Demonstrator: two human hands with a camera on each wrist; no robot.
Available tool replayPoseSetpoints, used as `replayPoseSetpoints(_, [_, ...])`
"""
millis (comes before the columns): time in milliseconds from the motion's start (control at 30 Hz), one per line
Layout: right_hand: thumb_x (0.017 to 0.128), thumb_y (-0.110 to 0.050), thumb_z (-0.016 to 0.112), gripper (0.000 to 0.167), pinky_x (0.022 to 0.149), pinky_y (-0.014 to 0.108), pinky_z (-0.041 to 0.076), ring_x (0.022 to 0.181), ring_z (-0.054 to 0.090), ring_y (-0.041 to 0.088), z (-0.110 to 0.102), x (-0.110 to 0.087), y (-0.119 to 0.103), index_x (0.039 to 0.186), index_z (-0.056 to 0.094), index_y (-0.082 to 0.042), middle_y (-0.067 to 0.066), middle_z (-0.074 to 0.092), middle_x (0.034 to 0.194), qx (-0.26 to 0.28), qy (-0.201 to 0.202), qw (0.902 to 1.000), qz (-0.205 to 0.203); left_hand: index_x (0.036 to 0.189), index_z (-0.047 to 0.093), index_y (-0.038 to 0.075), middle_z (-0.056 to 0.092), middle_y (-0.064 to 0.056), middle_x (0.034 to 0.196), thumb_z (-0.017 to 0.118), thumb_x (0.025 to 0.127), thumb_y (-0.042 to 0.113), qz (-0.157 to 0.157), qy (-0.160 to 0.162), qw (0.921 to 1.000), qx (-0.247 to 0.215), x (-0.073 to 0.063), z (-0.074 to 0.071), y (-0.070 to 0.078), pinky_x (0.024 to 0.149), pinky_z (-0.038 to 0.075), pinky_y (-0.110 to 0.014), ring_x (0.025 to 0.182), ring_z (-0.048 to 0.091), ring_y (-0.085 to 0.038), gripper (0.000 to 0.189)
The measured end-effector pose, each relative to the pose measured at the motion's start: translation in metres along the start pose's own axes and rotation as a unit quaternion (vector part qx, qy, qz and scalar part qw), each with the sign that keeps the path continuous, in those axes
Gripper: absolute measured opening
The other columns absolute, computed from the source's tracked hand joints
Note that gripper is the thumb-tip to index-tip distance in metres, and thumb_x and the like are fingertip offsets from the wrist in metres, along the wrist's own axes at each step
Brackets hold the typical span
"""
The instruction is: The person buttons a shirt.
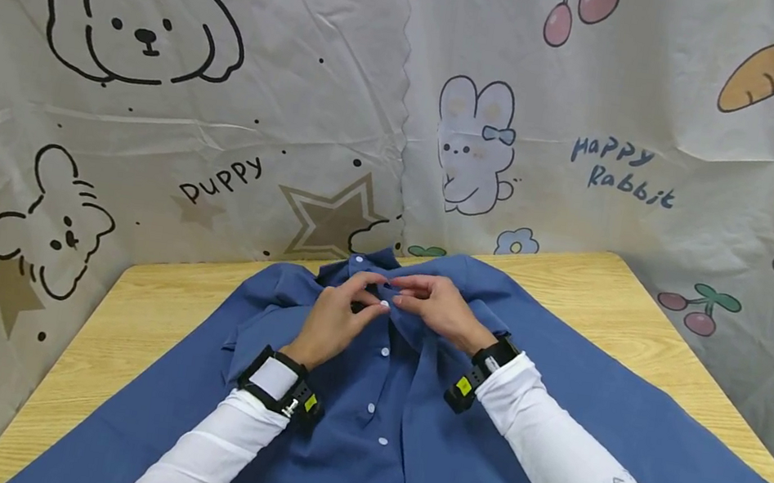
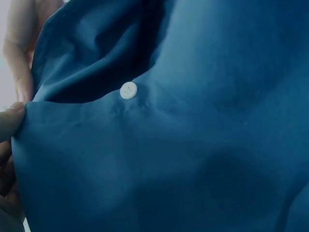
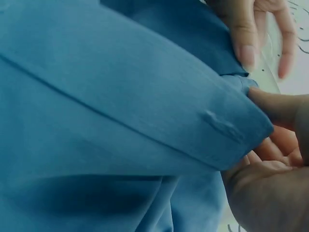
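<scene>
While left hand (image 1: 333,318) and right hand (image 1: 440,308) pinch the blue shirt (image 1: 354,390) | buttonhole (image 3: 223,126) shows only in right wrist view

Both forearms (image 1: 217,449) are slanting inward while the left grip (image 1: 331,320) and the right grip (image 1: 444,309) are facing each other closely, both pinching between thumb (image 3: 275,107) and bent fingers (image 3: 280,145).
</scene>
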State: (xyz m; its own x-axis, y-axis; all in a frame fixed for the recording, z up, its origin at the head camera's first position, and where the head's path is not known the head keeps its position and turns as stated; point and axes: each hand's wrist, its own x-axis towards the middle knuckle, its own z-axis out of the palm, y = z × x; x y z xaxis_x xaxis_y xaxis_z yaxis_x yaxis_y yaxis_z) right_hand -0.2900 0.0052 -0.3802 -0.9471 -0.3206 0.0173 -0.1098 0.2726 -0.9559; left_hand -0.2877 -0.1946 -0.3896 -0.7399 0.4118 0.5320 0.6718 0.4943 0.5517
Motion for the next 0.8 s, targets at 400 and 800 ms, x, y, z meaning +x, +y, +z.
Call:
replayPoseSetpoints(400, [0.095,-0.008,0.059,0.028,0.087,0.034,0.050,0.101,0.064,0.019,0.009,-0.004,0.000,0.122,0.063,-0.002,0.010,0.067,0.112,-0.094,0.031,0.9907,-0.093,0.127,0.056,0.005,0.071,-0.003,0.083,0.074,0.084,0.008,0.025,-0.018,0.9988,0.038,0.003,0.005,0.005,0.071,0.051,-0.037,0.077,0.067,-0.016,0.047])
replayPoseSetpoints(800, [0.096,-0.009,0.058,0.021,0.089,0.038,0.048,0.101,0.064,0.018,0.013,-0.008,0.005,0.114,0.067,-0.005,0.007,0.067,0.111,-0.068,0.047,0.9925,-0.090,0.109,0.069,0.002,0.072,-0.005,0.083,0.076,0.082,0.012,0.037,0.015,0.9959,0.081,-0.002,0.012,-0.002,0.068,0.052,-0.035,0.079,0.068,-0.018,0.029])
